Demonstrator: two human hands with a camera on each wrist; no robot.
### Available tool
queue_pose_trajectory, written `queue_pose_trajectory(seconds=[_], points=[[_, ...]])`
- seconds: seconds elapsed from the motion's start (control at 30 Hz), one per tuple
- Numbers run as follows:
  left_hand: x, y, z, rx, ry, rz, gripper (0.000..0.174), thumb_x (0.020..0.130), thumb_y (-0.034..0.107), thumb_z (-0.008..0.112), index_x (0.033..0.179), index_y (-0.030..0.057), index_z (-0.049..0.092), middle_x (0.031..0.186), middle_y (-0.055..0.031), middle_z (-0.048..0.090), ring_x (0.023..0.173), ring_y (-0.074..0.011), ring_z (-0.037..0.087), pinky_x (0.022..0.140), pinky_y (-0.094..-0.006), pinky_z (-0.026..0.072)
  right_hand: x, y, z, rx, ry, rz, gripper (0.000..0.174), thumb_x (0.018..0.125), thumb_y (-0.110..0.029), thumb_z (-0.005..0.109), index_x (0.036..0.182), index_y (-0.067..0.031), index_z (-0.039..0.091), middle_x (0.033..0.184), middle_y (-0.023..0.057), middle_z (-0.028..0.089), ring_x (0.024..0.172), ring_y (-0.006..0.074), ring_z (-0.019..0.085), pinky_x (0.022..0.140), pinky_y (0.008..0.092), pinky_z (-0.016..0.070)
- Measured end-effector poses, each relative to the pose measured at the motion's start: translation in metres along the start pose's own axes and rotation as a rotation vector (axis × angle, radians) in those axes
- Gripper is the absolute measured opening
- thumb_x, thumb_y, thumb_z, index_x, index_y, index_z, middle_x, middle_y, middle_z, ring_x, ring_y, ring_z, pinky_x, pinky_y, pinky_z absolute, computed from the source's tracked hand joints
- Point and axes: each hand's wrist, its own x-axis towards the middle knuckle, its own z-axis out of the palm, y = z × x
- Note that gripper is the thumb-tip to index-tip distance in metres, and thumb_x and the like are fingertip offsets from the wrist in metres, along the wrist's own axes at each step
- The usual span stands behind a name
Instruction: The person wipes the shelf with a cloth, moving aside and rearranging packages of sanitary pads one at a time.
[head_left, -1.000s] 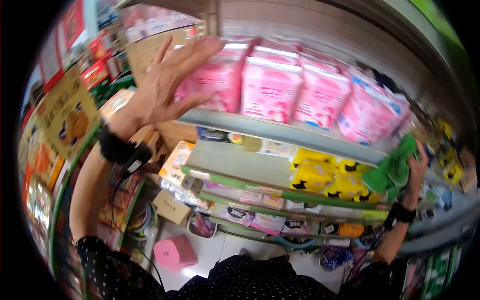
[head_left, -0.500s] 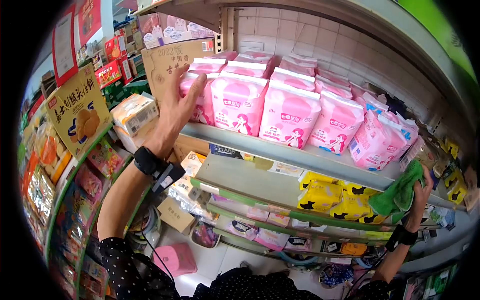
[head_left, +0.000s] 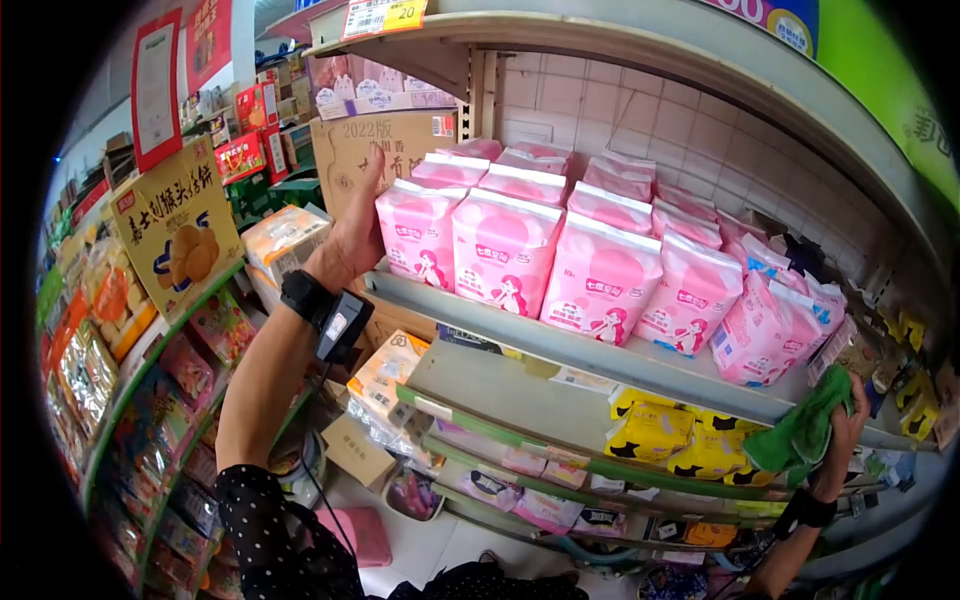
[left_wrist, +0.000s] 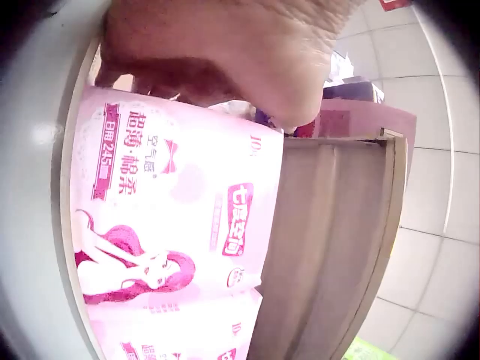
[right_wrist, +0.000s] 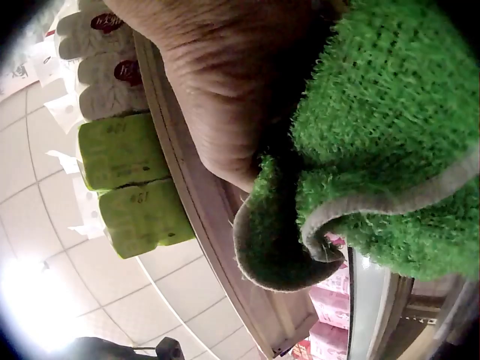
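Pink packs (head_left: pixel 600 275) stand in rows on a shelf (head_left: pixel 580 347) in the head view, from ten o'clock across to three, where the last front one tilts. Only this view shows both hands at once, and the yellow packs (head_left: pixel 650 435) on a lower level at four o'clock. The left hand (head_left: pixel 350 240) is at nine o'clock of the front end pack, its grip loose, thumb straight up. Toward four o'clock the right hand (head_left: pixel 850 420) has its grip clenched on a cloth (head_left: pixel 800 425).

In the left wrist view, the print beside that hand shows large; the grip lies against the pack at twelve, fingers partly hidden.

Only the right wrist view gives green packs (right_wrist: pixel 142 187), at nine o'clock. There the cloth, toward three, shows a pale hem.
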Motion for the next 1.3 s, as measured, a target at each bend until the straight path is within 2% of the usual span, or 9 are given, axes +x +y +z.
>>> queue_pose_trajectory(seconds=[0.2,0.47,0.57,0.7,0.9,1.0,1.1,1.23,1.3], points=[[0.013,0.026,-0.008,0.088,0.009,-0.104,0.103,0.084,0.077,0.034,0.144,-0.0054,0.025,0.150,-0.0199,0.028,0.136,-0.0286,0.032,0.111,-0.0413,0.0270,0.001,0.001,-0.005,-0.050,-0.024,0.004,0.052,0.083,-0.038,0.065,0.120,-0.0015,0.058,0.104,0.0079,0.057,0.094,0.0192,0.056,0.082,0.0391,0.0453],[0.027,0.031,0.032,0.584,0.071,-0.047,0.096,0.083,0.076,0.039,0.134,-0.0051,0.042,0.131,-0.0141,0.053,0.114,-0.0190,0.055,0.099,-0.0306,0.0422,0.001,-0.012,0.003,0.008,-0.042,0.036,0.050,0.081,-0.040,0.068,0.113,-0.0015,0.062,0.101,0.0070,0.061,0.091,0.0183,0.057,0.082,0.0376,0.0456],[0.032,0.022,0.006,0.563,0.023,0.017,0.086,0.085,0.072,0.043,0.130,-0.0005,0.048,0.125,-0.0125,0.058,0.107,-0.0193,0.060,0.095,-0.0321,0.0465,0.001,-0.024,0.006,-0.022,-0.079,0.045,0.051,0.081,-0.041,0.067,0.113,-0.0014,0.062,0.100,0.0064,0.061,0.092,0.0176,0.058,0.082,0.0375,0.0453],[0.046,0.019,-0.011,0.143,-0.073,-0.303,0.079,0.089,0.067,0.040,0.129,0.0002,0.050,0.122,-0.0124,0.060,0.104,-0.0196,0.062,0.093,-0.0338,0.0492,0.004,-0.025,0.005,-0.047,-0.103,0.045,0.048,0.080,-0.037,0.065,0.111,-0.0008,0.062,0.095,0.0049,0.062,0.087,0.0168,0.058,0.080,0.0367,0.0458],[0.050,0.027,-0.053,0.187,-0.040,-0.172,0.082,0.094,0.062,0.034,0.145,-0.0026,0.028,0.145,-0.0180,0.037,0.128,-0.0252,0.043,0.108,-0.0370,0.0335,0.006,-0.033,0.010,0.011,-0.137,0.107,0.038,0.075,-0.019,0.056,0.107,0.0009,0.061,0.090,0.0044,0.064,0.080,0.0134,0.059,0.074,0.0328,0.0470],[0.023,0.050,-0.021,0.702,-0.108,0.027,0.078,0.096,0.060,0.030,0.145,-0.0007,0.027,0.152,-0.0160,0.027,0.137,-0.0241,0.031,0.113,-0.0371,0.0220,0.009,-0.034,0.006,-0.040,-0.188,0.062,0.039,0.074,-0.017,0.056,0.108,0.0012,0.061,0.090,0.0052,0.064,0.080,0.0134,0.059,0.075,0.0322,0.0475],[-0.024,0.047,0.026,1.052,0.016,0.269,0.059,0.101,0.046,0.029,0.141,0.0027,0.039,0.145,-0.0117,0.040,0.134,-0.0217,0.036,0.111,-0.0350,0.0262,0.012,-0.030,0.002,-0.028,-0.205,0.062,0.039,0.074,-0.014,0.056,0.109,0.0012,0.061,0.092,0.0062,0.065,0.083,0.0137,0.060,0.078,0.0318,0.0478],[-0.078,0.025,0.117,1.383,0.306,0.751,0.039,0.098,0.024,0.050,0.129,-0.0011,0.053,0.127,-0.0113,0.058,0.121,-0.0207,0.050,0.105,-0.0353,0.0353,0.010,-0.022,0.003,-0.010,-0.206,0.003,0.040,0.073,-0.009,0.056,0.111,0.0013,0.061,0.095,0.0073,0.065,0.087,0.0139,0.060,0.081,0.0314,0.0474],[-0.106,0.011,0.177,1.416,0.140,0.809,0.038,0.092,0.018,0.056,0.123,-0.0036,0.056,0.125,-0.0147,0.058,0.119,-0.0241,0.052,0.104,-0.0377,0.0363,0.013,-0.026,0.002,0.010,-0.264,-0.040,0.038,0.074,-0.004,0.056,0.111,0.0015,0.060,0.099,0.0066,0.065,0.089,0.0137,0.060,0.082,0.0297,0.0468]])
